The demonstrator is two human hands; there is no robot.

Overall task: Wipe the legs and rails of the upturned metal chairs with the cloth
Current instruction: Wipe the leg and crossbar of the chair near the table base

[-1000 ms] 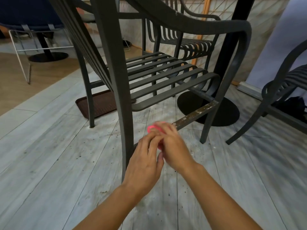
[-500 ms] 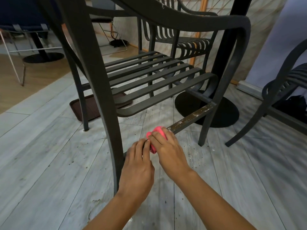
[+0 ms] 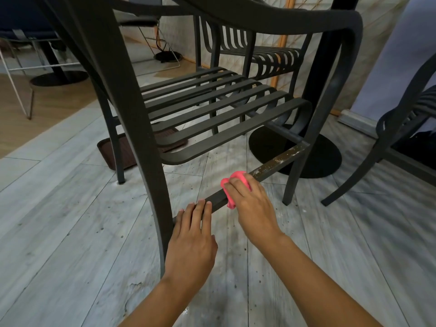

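Your right hand point(image 3: 253, 204) sits just right of the frame's centre, fingers curled over a bunched pink cloth point(image 3: 232, 185) and pressing it onto the low rail point(image 3: 276, 164) of the dark metal chair point(image 3: 212, 109). The cloth wraps the rail, showing above your knuckles and hanging a little below it. Up and to the right of the cloth, the rail is speckled with pale grime up to where it meets the far leg point(image 3: 297, 171).

Your left hand point(image 3: 192, 239) lies lower, centre of the frame, fingers straight and pressed together, their tips resting on the rail near the near leg point(image 3: 151, 175). The two hands are close but apart.

The chair stands on grey plank floor point(image 3: 70, 232). A black round table base point(image 3: 325, 159) sits behind the far leg, and a second chair point(image 3: 398, 128) shows at the right edge.
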